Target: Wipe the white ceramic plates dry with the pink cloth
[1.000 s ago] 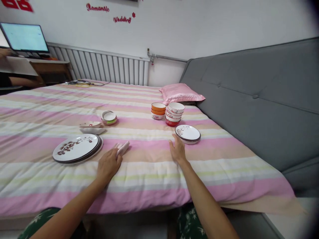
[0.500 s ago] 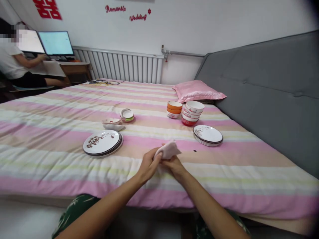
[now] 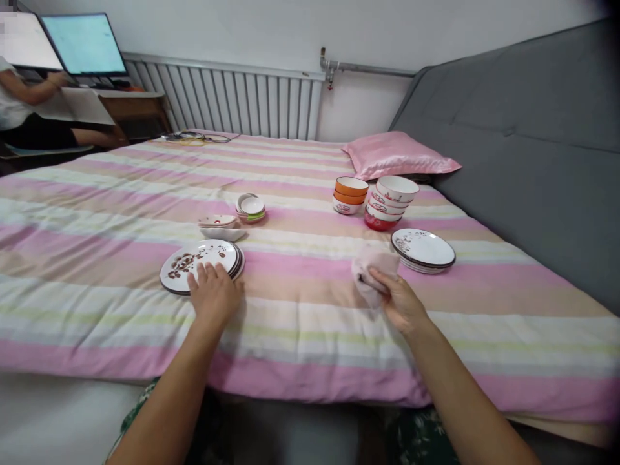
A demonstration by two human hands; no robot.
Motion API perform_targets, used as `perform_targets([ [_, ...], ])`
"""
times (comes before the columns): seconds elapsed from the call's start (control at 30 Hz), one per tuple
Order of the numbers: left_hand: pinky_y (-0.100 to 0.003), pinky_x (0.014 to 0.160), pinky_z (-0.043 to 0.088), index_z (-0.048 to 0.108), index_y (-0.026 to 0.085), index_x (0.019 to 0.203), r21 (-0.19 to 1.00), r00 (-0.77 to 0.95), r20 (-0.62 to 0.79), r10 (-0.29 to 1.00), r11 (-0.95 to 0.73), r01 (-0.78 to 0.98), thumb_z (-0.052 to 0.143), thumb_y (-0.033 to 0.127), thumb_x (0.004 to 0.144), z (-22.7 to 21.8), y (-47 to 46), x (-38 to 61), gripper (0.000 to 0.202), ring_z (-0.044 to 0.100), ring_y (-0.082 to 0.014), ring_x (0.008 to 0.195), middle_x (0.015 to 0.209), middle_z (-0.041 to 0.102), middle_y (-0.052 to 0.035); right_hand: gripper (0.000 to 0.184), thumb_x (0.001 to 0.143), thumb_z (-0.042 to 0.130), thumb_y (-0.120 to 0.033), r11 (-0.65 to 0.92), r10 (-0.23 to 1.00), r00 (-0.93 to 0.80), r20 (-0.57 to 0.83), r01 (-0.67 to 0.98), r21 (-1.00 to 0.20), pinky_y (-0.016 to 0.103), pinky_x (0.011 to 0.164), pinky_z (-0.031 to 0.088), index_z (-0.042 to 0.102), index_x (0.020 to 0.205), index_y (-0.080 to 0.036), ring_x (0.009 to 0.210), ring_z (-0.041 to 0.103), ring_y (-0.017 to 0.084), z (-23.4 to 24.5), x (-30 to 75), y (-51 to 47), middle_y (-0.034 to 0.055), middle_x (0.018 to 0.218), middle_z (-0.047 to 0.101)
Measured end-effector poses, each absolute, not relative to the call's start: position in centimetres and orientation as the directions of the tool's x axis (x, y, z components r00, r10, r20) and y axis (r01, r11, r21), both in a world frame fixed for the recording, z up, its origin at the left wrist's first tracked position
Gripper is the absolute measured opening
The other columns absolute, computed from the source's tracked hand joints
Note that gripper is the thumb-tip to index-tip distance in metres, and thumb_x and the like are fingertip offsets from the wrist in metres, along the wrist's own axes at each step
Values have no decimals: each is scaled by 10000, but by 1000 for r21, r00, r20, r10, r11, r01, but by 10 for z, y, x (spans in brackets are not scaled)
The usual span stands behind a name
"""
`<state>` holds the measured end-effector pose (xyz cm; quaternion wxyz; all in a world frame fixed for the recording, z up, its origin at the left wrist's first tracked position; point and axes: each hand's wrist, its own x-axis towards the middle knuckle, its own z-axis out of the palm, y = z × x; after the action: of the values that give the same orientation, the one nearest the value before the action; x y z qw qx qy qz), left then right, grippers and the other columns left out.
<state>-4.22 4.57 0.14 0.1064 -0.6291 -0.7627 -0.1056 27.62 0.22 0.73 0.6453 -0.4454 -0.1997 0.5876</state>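
My left hand (image 3: 214,294) lies with spread fingers on the near edge of a stack of large flowered plates (image 3: 194,263) on the striped bed (image 3: 300,303). My right hand (image 3: 400,302) is closed on a crumpled pale pink cloth (image 3: 372,270), held just above the blanket. Right behind the cloth sits a stack of smaller flowered plates (image 3: 423,248). Two stacks of bowls, orange (image 3: 351,194) and red-and-white (image 3: 391,201), stand further back.
Small saucers (image 3: 250,207) and a small white dish (image 3: 219,227) lie behind the large plates. A pink pillow (image 3: 400,155) rests by the grey headboard (image 3: 527,148). Cables (image 3: 194,137) lie at the far edge. Another person (image 3: 29,110) sits at a desk with monitors (image 3: 84,45).
Both hands held the cloth together in front of me. Now my left hand has let go and moved left onto the large plates, while my right hand carried the cloth to the right.
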Motion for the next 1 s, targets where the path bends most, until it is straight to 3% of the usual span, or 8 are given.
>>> perform_targets([
  [0.13,-424,931,343,518,36,1135,-71,-119,173,978,133,989,361,222,844,4,44,-52,380,426,-320,1177,1225,511,-232,233,677,644,-55,-20,903,324,-282,-623,-782,220,663,581,648,880,-170,713,684,130,11,293,6,0,804,725],
  [0.23,-390,758,434,582,111,1017,-50,-139,143,980,148,988,337,215,844,9,44,-51,317,540,-305,1021,1075,602,-184,242,696,616,-36,-5,885,361,-295,-625,-781,192,644,578,643,898,-166,703,683,118,12,300,6,-2,793,725],
  [0.33,-354,583,430,620,158,924,-16,-243,146,959,248,969,364,243,825,11,43,-49,287,615,-293,768,901,649,-152,252,706,609,-36,-8,879,371,-299,-617,-787,184,634,579,640,914,-173,708,683,116,12,302,6,-5,797,724],
  [0.5,-299,507,368,656,209,859,52,-246,257,935,241,969,415,263,810,11,38,-47,251,609,-258,631,780,663,-119,248,713,616,-50,-5,885,371,-282,-597,-802,199,647,585,636,917,-189,721,684,124,11,305,6,-5,822,720],
  [0.67,-318,552,378,646,183,949,142,-263,506,821,221,965,344,326,880,21,32,-42,341,613,-274,693,786,673,-121,283,705,616,-36,15,875,389,-288,-616,-788,195,648,585,628,941,-193,703,682,112,14,310,6,-16,827,718],
  [0.83,-309,777,431,607,163,1071,302,-158,738,655,-111,947,368,318,907,24,24,-30,329,608,-239,974,1090,648,-117,289,700,602,-19,26,857,404,-320,-654,-756,179,625,581,641,937,-181,686,678,100,20,312,6,-22,813,722],
  [1.0,-317,926,397,609,202,1105,322,208,710,673,-572,754,428,214,889,0,12,2,281,523,-212,1141,1104,653,-58,313,656,638,-35,59,844,456,-282,-602,-796,194,622,578,647,936,-175,700,676,113,14,316,8,-12,826,720],
])
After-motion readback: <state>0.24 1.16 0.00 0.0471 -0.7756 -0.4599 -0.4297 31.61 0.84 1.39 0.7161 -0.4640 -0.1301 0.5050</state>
